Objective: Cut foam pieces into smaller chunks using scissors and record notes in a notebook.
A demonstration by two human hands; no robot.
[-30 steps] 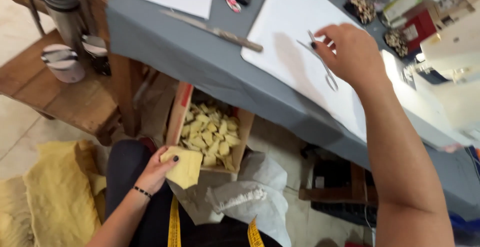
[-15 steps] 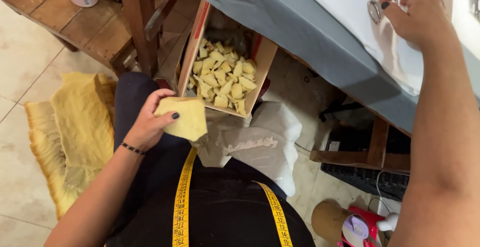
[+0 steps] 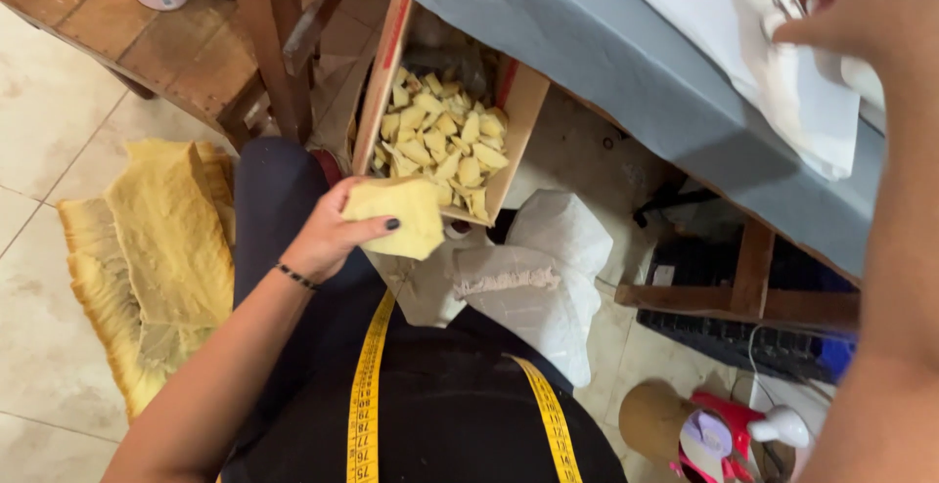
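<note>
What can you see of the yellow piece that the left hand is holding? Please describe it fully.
The yellow piece is a flat, roughly square pad, pale yellow with a matte, slightly rough surface that looks like foam or sponge; its edges are uneven. The left hand grips it by its left edge, thumb on top, and holds it nearly level in the air, over the lap. It sits just in front of the cardboard box of small yellow scraps, overlapping the box's near edge in the view.
</note>
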